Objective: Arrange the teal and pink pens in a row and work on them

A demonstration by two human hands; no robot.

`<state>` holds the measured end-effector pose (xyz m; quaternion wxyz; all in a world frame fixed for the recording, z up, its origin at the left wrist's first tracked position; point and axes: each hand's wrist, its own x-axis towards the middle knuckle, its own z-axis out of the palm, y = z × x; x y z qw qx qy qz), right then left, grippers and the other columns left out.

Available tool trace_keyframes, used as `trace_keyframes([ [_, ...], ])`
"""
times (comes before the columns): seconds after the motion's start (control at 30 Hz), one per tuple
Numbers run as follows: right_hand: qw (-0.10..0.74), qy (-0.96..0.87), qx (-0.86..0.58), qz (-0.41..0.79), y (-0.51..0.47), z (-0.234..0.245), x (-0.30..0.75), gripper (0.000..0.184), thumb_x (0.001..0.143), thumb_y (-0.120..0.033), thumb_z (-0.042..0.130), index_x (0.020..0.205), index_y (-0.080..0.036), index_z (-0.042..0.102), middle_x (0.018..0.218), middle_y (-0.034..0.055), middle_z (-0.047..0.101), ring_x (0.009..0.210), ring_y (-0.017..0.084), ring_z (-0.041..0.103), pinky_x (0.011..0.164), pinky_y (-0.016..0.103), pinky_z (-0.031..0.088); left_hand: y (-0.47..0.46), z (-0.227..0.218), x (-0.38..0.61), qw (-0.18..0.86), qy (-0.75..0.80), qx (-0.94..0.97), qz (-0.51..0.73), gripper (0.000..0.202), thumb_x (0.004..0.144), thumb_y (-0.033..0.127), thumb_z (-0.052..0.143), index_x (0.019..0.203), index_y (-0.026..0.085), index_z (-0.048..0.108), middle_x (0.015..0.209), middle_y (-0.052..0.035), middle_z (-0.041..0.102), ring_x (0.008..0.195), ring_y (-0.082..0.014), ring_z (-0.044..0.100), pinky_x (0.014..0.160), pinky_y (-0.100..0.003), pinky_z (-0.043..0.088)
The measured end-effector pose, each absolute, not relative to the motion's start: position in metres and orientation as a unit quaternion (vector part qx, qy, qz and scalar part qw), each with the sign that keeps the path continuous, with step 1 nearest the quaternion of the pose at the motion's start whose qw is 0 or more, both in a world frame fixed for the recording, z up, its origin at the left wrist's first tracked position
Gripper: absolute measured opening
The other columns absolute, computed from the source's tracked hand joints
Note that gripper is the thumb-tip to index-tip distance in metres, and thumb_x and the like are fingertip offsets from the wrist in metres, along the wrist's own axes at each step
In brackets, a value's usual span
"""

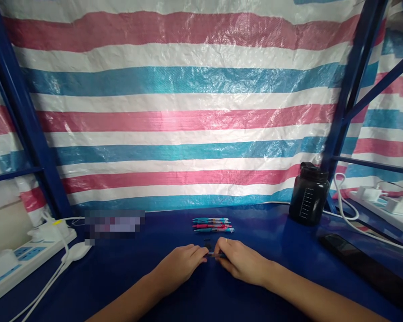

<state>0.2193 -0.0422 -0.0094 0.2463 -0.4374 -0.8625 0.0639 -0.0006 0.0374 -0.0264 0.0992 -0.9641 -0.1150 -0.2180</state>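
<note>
My left hand and my right hand meet over the blue tabletop, both with closed fingers. Between them runs a thin pen, held level by its two ends; the fingers cover most of it. Just beyond the fingertips lies a small dark piece, too small to make out. Farther back, several pens with blue, teal and red parts lie side by side, roughly parallel, apart from my hands.
A black bottle stands at the back right, with a dark phone-like slab in front of it. White power strips and cables flank both sides. A blurred patch lies back left. Blue metal posts frame a striped sheet.
</note>
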Motion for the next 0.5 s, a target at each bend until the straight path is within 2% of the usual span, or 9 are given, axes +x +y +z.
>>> trace_keyframes([
  [0.07, 0.230, -0.873, -0.430, 0.030, -0.0399, -0.0100, 0.2206, 0.005, 0.092, -0.016, 0.049, 0.096, -0.017, 0.052, 0.090, 0.0050, 0.063, 0.079, 0.017, 0.060, 0.071, 0.027, 0.047, 0.0370, -0.0251, -0.0004, 0.105, -0.103, -0.962, -0.228, 0.039, 0.105, 0.033, 0.022, 0.108, 0.015, 0.056, 0.082, -0.0037, 0.067, 0.069, -0.0147, 0.064, 0.061, -0.023, 0.049],
  [0.13, 0.210, -0.879, -0.428, -0.003, -0.0388, -0.0104, 0.2197, 0.013, 0.098, -0.023, 0.044, 0.092, -0.017, 0.054, 0.084, 0.0043, 0.063, 0.076, 0.018, 0.059, 0.070, 0.028, 0.046, 0.0358, -0.0234, 0.0001, 0.125, -0.081, -0.962, -0.229, 0.036, 0.105, 0.030, 0.024, 0.110, 0.014, 0.055, 0.082, -0.0039, 0.067, 0.067, -0.0148, 0.063, 0.060, -0.024, 0.049],
  [0.2, 0.199, -0.880, -0.430, -0.020, -0.0392, -0.0103, 0.2179, 0.021, 0.101, -0.025, 0.038, 0.090, -0.018, 0.054, 0.080, 0.0034, 0.062, 0.074, 0.018, 0.058, 0.067, 0.027, 0.045, 0.0343, -0.0223, 0.0010, 0.147, -0.071, -0.962, -0.220, 0.036, 0.105, 0.028, 0.024, 0.105, 0.014, 0.057, 0.078, -0.0035, 0.067, 0.064, -0.0157, 0.062, 0.058, -0.026, 0.048],
  [0.3, 0.206, -0.873, -0.441, -0.021, -0.0402, -0.0094, 0.2182, 0.015, 0.099, -0.030, 0.045, 0.098, -0.018, 0.053, 0.087, 0.0036, 0.064, 0.078, 0.018, 0.060, 0.068, 0.027, 0.045, 0.0336, -0.0230, 0.0019, 0.136, -0.102, -0.962, -0.216, 0.041, 0.105, 0.029, 0.021, 0.096, 0.014, 0.058, 0.076, -0.0032, 0.065, 0.064, -0.0164, 0.062, 0.057, -0.027, 0.048],
  [0.4, 0.186, -0.872, -0.452, -0.032, -0.0386, -0.0100, 0.2233, 0.013, 0.095, -0.029, 0.053, 0.101, -0.017, 0.053, 0.091, 0.0046, 0.064, 0.081, 0.019, 0.061, 0.069, 0.027, 0.045, 0.0352, -0.0261, 0.0012, 0.102, -0.135, -0.960, -0.224, 0.040, 0.105, 0.033, 0.023, 0.101, 0.015, 0.058, 0.079, -0.0037, 0.066, 0.068, -0.0157, 0.064, 0.060, -0.025, 0.050],
  [0.5, 0.156, -0.878, -0.450, -0.051, -0.0354, -0.0124, 0.2273, 0.015, 0.099, -0.026, 0.044, 0.097, -0.017, 0.056, 0.087, 0.0048, 0.065, 0.078, 0.019, 0.062, 0.069, 0.028, 0.045, 0.0377, -0.0294, -0.0006, 0.096, -0.136, -0.960, -0.226, 0.040, 0.105, 0.035, 0.024, 0.107, 0.015, 0.058, 0.084, -0.0043, 0.068, 0.072, -0.0158, 0.066, 0.064, -0.024, 0.051],
])
